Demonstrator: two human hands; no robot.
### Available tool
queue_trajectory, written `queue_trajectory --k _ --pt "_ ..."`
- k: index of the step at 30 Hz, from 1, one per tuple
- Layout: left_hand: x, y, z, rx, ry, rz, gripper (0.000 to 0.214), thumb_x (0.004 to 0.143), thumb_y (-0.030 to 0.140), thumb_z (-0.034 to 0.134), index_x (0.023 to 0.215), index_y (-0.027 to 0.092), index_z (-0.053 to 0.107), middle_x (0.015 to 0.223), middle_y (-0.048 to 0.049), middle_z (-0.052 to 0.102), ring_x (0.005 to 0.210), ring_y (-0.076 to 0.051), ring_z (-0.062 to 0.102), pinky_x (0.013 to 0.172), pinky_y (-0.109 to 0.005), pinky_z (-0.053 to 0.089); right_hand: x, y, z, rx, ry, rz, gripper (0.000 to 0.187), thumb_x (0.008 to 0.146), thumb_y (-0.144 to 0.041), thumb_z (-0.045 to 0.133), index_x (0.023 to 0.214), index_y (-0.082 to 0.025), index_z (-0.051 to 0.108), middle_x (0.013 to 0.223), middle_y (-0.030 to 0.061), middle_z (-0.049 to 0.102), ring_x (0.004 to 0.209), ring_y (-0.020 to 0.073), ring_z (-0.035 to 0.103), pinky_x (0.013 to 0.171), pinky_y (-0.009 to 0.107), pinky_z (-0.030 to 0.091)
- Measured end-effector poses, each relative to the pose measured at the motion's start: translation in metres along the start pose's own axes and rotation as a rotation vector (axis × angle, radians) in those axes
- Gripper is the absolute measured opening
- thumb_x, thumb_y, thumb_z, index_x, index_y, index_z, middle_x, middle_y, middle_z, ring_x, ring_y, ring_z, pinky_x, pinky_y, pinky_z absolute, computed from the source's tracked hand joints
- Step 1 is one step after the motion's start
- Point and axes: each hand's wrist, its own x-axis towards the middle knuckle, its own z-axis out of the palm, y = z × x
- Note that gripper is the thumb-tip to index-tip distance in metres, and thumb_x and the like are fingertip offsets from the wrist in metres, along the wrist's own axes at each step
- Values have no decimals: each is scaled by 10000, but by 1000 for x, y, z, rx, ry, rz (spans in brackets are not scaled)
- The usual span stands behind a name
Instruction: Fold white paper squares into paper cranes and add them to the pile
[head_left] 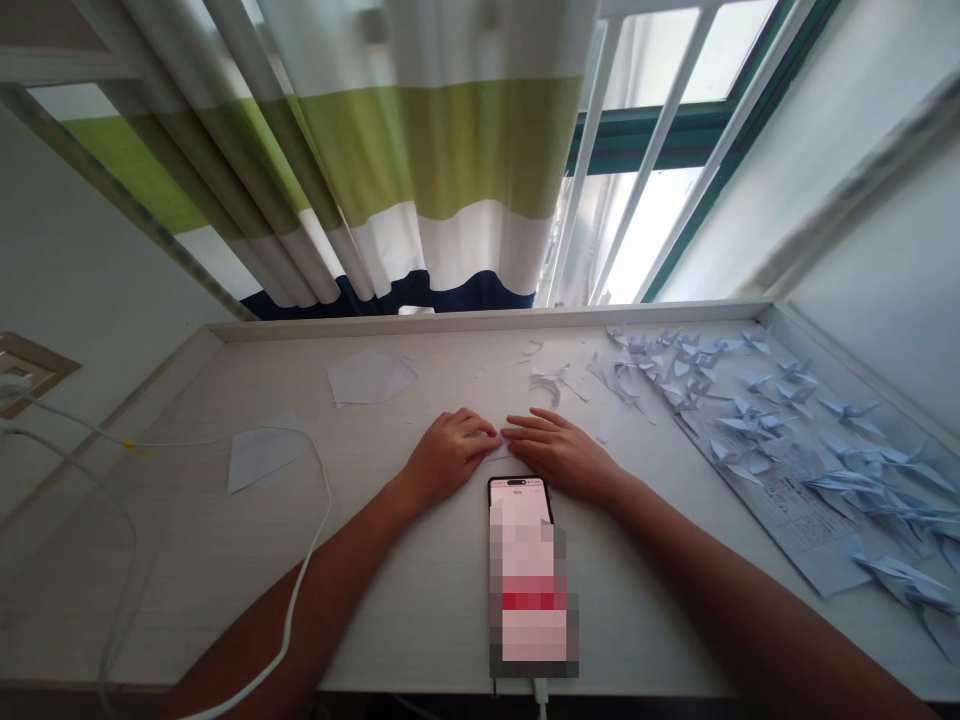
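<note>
A small piece of white paper lies on the desk between my two hands, mostly covered by them. With bent fingers and thumb brought together, my left hand grips its left side. My right hand rests over its right side, fingers stretched out and slightly apart, thumb hidden. Just below the hands is a phone with a lit pink screen, partly blurred out, and a cable at its lower end. Many folded paper cranes cover the right of the desk.
Printed sheets lie under some cranes. Paper scraps are scattered beyond my hands. White sheets and another stack lie on the left. A white cable crosses over my left forearm. A raised ledge bounds the back.
</note>
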Motion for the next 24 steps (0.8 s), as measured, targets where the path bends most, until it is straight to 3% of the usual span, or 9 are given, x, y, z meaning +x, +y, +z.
queue_trajectory --k 5,11,13,17,21,24 --pt "0 -1 -5 103 -74 15 289 1017 159 555 1133 305 776 1170 -37 767 1152 -226 618 955 -394 400 2 -1 -2 -42 -65 -9 293 981 -104 620 1199 -238 763 1324 61 749 1331 285 643 1227 553 403" --pt "-7 -4 -14 109 -83 40 332 1019 174 532 1217 326 750 1327 -37 719 1255 -258 578 1022 -436 389 6 -2 -2 -109 -73 -44 233 1011 -210 624 1192 -251 764 1265 57 773 1271 281 665 1202 526 427" --pt "-10 -4 -18 95 -61 43 320 994 159 550 1183 309 761 1358 -41 705 1280 -266 572 1041 -445 392 7 -1 -1 -116 -76 -57 243 1004 -183 625 1191 -257 763 1239 61 778 1272 274 658 1202 516 424" --pt "-16 -2 -21 24 38 42 241 965 154 588 1089 263 764 1221 -47 767 1217 -235 632 1059 -428 401 7 -1 0 -135 -68 -68 217 993 -167 632 1140 -236 777 1195 77 778 1290 297 636 1197 526 419" --pt "-14 -2 -12 37 83 102 195 1026 254 585 1123 244 754 1198 -40 788 1182 -215 664 1014 -398 429 7 -1 1 -135 -47 -93 211 983 -157 651 1146 -223 767 1231 84 763 1340 302 596 1186 529 421" --pt "-11 -2 -4 93 120 159 192 1036 256 584 1021 229 773 1127 -26 810 1103 -206 692 955 -385 442 7 -1 2 -130 -44 -116 206 985 -156 652 1160 -194 753 1251 98 754 1289 287 620 1099 482 492"
